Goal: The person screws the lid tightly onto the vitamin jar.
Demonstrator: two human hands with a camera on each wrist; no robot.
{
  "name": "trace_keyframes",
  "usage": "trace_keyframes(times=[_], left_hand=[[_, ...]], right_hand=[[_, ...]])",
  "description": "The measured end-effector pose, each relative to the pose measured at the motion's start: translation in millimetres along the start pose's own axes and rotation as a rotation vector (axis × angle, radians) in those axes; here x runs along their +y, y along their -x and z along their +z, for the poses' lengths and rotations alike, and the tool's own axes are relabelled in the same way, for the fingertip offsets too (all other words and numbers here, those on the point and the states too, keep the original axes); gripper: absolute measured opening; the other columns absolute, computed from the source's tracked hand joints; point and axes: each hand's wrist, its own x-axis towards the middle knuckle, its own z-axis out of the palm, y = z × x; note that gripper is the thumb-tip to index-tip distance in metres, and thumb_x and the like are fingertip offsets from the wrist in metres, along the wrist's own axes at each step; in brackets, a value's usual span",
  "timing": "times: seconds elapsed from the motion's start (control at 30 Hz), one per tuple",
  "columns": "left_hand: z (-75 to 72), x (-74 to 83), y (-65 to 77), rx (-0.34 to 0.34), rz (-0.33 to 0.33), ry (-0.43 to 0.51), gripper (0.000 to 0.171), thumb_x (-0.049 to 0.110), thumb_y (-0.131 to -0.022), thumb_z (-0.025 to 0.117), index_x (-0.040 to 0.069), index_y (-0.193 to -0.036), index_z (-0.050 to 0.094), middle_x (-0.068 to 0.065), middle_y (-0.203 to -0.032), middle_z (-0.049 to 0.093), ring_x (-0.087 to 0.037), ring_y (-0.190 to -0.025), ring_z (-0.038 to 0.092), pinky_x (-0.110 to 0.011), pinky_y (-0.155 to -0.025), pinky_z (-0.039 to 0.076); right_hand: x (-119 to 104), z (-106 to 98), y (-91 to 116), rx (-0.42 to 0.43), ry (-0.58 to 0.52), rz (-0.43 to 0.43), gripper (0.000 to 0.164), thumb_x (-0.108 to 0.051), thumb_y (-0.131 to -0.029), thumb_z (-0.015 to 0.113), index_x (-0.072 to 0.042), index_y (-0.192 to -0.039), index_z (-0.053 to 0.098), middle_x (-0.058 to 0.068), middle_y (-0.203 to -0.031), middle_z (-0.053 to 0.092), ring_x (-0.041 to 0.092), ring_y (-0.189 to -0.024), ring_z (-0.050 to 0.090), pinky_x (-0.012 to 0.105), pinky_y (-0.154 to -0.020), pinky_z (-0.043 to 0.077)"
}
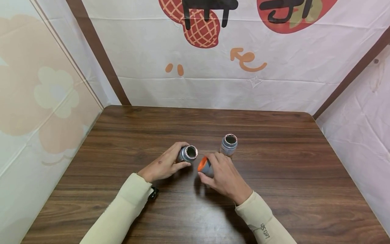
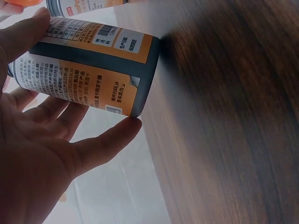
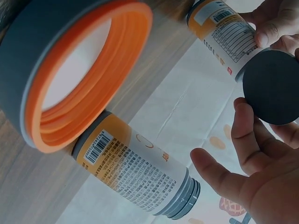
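My left hand (image 1: 167,163) grips an uncapped supplement bottle (image 2: 93,60) with a white and orange label, its base close to the table. A ragged, shiny edge rings its mouth. In my right hand (image 1: 224,173), thumb and fingertips hold a dark grey screw lid (image 3: 273,88), its orange inside turned toward that bottle in the head view. Beyond the right hand stands a second uncapped bottle (image 1: 229,144) of the same kind. A second grey lid (image 3: 88,74), orange inside, lies opening upward near the right wrist camera; in the head view it is hidden.
Both bottles stand on the dark wood-grain table (image 1: 274,169), near its middle. A white printed cloth (image 1: 137,44) hangs behind the table's far edge. More cloth panels flank the left and right sides.
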Motion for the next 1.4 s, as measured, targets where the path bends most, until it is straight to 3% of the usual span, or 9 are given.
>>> trace_keyframes(times=[0.23,0.47,0.83,1.4], left_hand=[[1.0,0.0,0.3,0.012,0.009,-0.002,0.056,0.020,-0.092,0.075,0.011,-0.137,0.044,-0.011,-0.132,0.052,-0.022,-0.120,0.052,-0.046,-0.100,0.045],[2.3,-0.4,0.5,0.020,0.025,-0.007,0.057,0.021,-0.091,0.076,0.010,-0.137,0.044,-0.007,-0.131,0.052,-0.021,-0.119,0.052,-0.044,-0.099,0.045],[3.9,1.1,0.6,-0.006,0.000,0.005,0.056,0.019,-0.092,0.074,0.012,-0.137,0.042,-0.008,-0.129,0.054,-0.022,-0.116,0.054,-0.045,-0.099,0.045],[5.2,1.5,2.0,-0.023,-0.004,0.008,0.057,0.019,-0.092,0.074,0.014,-0.138,0.042,-0.009,-0.129,0.054,-0.023,-0.119,0.052,-0.047,-0.100,0.044]], right_hand=[[0.2,-0.5,-0.7,0.006,0.011,-0.005,0.045,-0.031,-0.085,0.076,-0.005,-0.118,0.062,0.006,-0.100,0.061,0.025,-0.090,0.059,0.047,-0.083,0.050],[1.5,0.6,-1.9,0.034,-0.018,-0.004,0.048,-0.030,-0.081,0.079,-0.002,-0.115,0.060,0.007,-0.100,0.062,0.025,-0.090,0.060,0.046,-0.084,0.050],[3.2,2.6,-2.7,0.073,0.001,-0.023,0.045,-0.030,-0.079,0.078,-0.003,-0.110,0.059,0.007,-0.094,0.060,0.024,-0.084,0.057,0.044,-0.077,0.050],[1.5,4.7,-6.6,0.093,0.026,-0.046,0.048,-0.034,-0.082,0.075,-0.007,-0.120,0.061,0.005,-0.089,0.055,0.022,-0.080,0.051,0.041,-0.070,0.047]])
